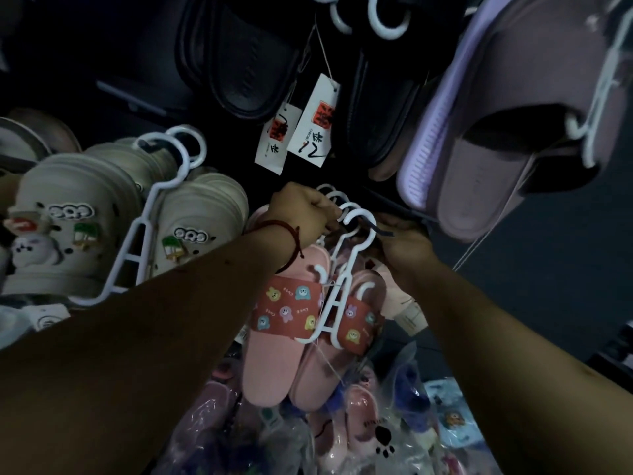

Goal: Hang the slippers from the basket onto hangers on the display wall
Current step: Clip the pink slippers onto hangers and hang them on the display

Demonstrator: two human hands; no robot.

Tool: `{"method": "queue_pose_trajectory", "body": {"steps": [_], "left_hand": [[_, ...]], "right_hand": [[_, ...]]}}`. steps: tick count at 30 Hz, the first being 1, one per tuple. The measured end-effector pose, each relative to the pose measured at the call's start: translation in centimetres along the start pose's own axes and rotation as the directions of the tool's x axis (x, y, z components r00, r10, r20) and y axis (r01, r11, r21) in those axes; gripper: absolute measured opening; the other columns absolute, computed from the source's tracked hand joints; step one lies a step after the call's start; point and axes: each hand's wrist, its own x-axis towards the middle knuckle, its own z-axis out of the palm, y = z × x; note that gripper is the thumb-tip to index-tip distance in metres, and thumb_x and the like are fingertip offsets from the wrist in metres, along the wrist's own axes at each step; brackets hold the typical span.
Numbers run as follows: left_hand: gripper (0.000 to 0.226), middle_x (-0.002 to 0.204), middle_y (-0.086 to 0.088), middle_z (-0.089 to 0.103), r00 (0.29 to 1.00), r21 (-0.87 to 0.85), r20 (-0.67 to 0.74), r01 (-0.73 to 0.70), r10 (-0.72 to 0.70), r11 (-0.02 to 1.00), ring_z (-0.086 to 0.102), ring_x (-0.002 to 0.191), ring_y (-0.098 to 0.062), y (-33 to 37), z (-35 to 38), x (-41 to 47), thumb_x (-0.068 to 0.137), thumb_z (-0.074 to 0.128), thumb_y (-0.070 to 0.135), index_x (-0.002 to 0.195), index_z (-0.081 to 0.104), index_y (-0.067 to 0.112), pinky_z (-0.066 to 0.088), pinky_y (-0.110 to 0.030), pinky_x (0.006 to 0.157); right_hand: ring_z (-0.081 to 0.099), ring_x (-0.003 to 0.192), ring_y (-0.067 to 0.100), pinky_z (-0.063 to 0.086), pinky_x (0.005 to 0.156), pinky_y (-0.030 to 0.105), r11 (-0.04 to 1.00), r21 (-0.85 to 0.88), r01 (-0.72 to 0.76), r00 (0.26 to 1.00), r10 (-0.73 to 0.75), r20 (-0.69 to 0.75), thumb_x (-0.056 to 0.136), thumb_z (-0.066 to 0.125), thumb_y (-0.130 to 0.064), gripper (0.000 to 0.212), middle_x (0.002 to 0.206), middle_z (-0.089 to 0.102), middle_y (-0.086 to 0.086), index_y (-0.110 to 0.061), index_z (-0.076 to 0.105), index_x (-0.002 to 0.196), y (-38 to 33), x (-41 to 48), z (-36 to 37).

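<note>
Head view: pink slippers (270, 365) on white hanger (345, 265).
Left hand (301, 214) gripped hanger's hook above slippers; right hand (404, 245) just beside it, grasp indeterminate.

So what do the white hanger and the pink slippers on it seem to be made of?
The white hanger looks like moulded plastic: smooth, slightly glossy, thin rounded bars. The pink slippers are probably soft foam or rubber: matte, thick one-piece soles, red cartoon-printed straps.

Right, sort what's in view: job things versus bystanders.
Job: pink foam slippers with red cartoon bands; white plastic hanger holding them.
Bystanders: cream rubber clogs with charms; black rubber slides; lilac rubber slide; white paper tags.
</note>
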Motion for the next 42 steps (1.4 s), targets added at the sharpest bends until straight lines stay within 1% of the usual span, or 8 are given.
{"method": "queue_pose_trajectory", "body": {"steps": [7,12,17,22,29,34,38,42], "left_hand": [[0.020,0.074,-0.009,0.071,0.974,0.162,-0.207,-0.053,0.087,0.985,0.068,0.080,-0.024,1.5,-0.1,-1.6,0.088,0.063,0.023,0.080,0.073,0.007,0.057,-0.033,0.076],[0.008,0.074,-0.002,0.074,0.997,-0.027,-0.006,-0.074,0.074,0.997,0.072,0.073,-0.016,1.7,-0.1,-3.3,0.084,0.074,0.024,0.081,0.077,0.018,0.060,-0.035,0.080],[0.004,0.072,-0.009,0.074,0.997,-0.076,-0.009,-0.082,0.082,0.994,0.071,0.066,-0.015,1.8,0.5,-4.3,0.084,0.074,0.010,0.083,0.077,0.011,0.061,-0.038,0.078],[0.005,0.070,-0.002,0.074,0.996,-0.040,0.004,-0.090,0.090,0.995,0.071,0.062,-0.008,2.7,0.3,-5.5,0.085,0.073,0.009,0.084,0.078,0.011,0.059,-0.029,0.067],[0.008,0.075,-0.005,0.074,0.997,0.014,-0.006,-0.078,0.078,0.997,0.067,0.056,-0.004,3.4,0.4,-6.4,0.087,0.070,0.007,0.093,0.077,0.006,0.051,-0.017,0.058],[0.010,0.077,0.003,0.071,0.994,0.133,-0.032,-0.095,0.100,0.987,0.067,0.074,-0.008,3.4,0.2,-7.4,0.085,0.074,0.015,0.095,0.075,0.014,0.052,-0.017,0.073],[0.019,0.088,0.001,0.072,0.992,0.218,-0.003,-0.124,0.128,0.968,0.066,0.085,-0.009,3.6,-0.8,-9.1,0.086,0.071,0.012,0.105,0.071,0.012,0.054,-0.020,0.080],[0.029,0.097,0.005,0.071,0.992,0.256,-0.028,-0.114,0.125,0.960,0.066,0.091,-0.010,3.8,-2.9,-11.0,0.082,0.077,0.018,0.109,0.070,0.014,0.052,-0.024,0.089]], "right_hand": [[0.069,0.097,0.031,0.055,0.095,0.048,0.997,-0.009,-0.076,0.996,0.075,-0.038,0.097,0.063,-0.016,0.011,0.105,0.074,0.013,-0.013,0.073,0.095,-1.5,-1.3,-0.5],[0.069,0.071,0.025,0.056,0.063,0.034,0.998,-0.030,-0.049,0.997,0.051,0.051,0.095,0.061,-0.018,0.017,0.092,0.076,0.013,-0.010,0.074,0.102,-2.2,-2.9,-0.8],[0.067,0.061,0.024,0.057,0.054,0.028,1.000,-0.013,-0.012,0.998,0.013,0.062,0.101,0.052,-0.009,0.020,0.083,0.073,0.012,-0.011,0.070,0.092,-2.5,-4.5,-1.5],[0.069,0.063,0.026,0.059,0.059,0.031,1.000,-0.008,-0.011,0.998,0.012,0.068,0.100,0.056,-0.010,0.019,0.092,0.074,0.019,-0.003,0.068,0.113,-2.6,-5.9,-2.2],[0.067,0.063,0.027,0.059,0.057,0.031,0.999,0.025,-0.022,0.998,0.021,0.059,0.100,0.055,-0.009,0.015,0.082,0.074,0.015,-0.007,0.069,0.106,-3.0,-7.0,-1.9],[0.070,0.064,0.028,0.061,0.057,0.033,0.999,0.038,-0.019,0.999,0.017,0.035,0.101,0.056,-0.010,0.015,0.081,0.074,0.017,-0.004,0.069,0.099,-2.8,-8.1,-1.7],[0.072,0.080,0.034,0.061,0.079,0.047,0.996,-0.087,0.020,1.000,-0.018,0.020,0.096,0.061,-0.003,0.018,0.092,0.075,0.020,0.003,0.067,0.112,-2.2,-9.6,-1.3],[0.070,0.101,0.028,0.057,0.093,0.046,0.961,-0.261,0.092,0.995,-0.095,-0.001,0.087,0.072,-0.006,0.037,0.110,0.074,0.008,-0.008,0.066,0.123,-1.7,-11.8,-1.3]]}}
